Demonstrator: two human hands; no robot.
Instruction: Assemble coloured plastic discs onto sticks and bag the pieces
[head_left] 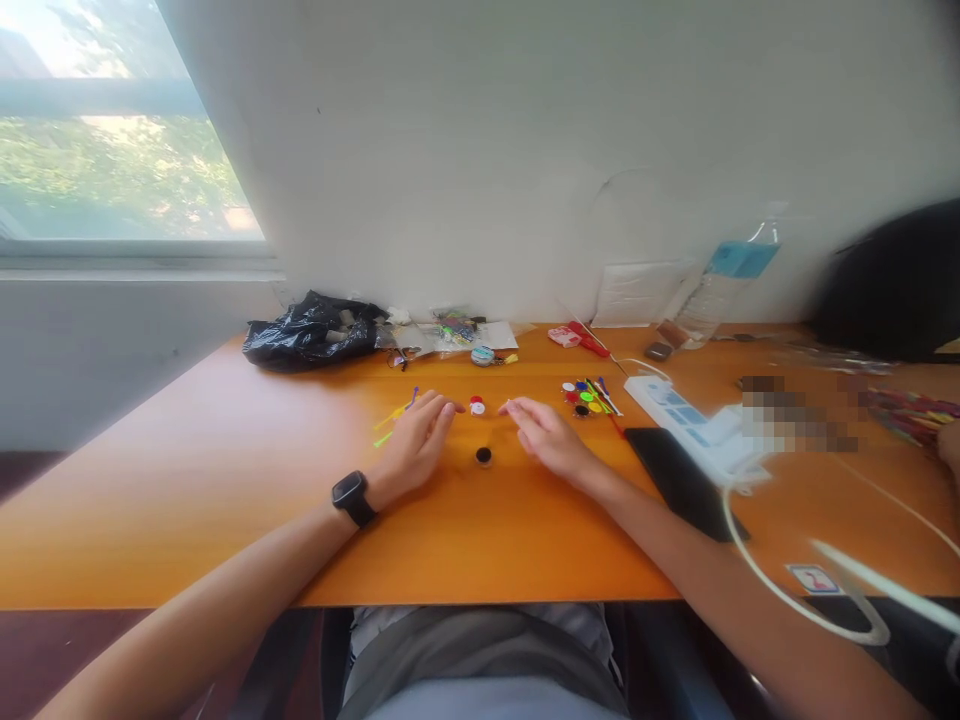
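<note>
My left hand (pixel 418 438), a black watch on its wrist, rests on the table with fingers stretched out and nothing visible in them. Beside it lie yellow, purple and green thin strips (pixel 394 420). My right hand (pixel 551 437) has its thumb and index finger pinched; a tiny pale thing may show at the tips, too small to name. Between the hands are a small white disc (pixel 478 409) and a red disc (pixel 476 399), close together. Nearer to me sits a black round piece (pixel 484 456). Right of my right hand, several coloured discs (pixel 581 397) lie with coloured strips (pixel 601 395).
A black plastic bag (pixel 315 335) and small packets (pixel 457 328) lie along the wall. To the right are a white power strip (pixel 679 415), a black phone (pixel 679 480), a cable and a water bottle (pixel 720 290). Another person's hand (pixel 951 445) shows at the right edge.
</note>
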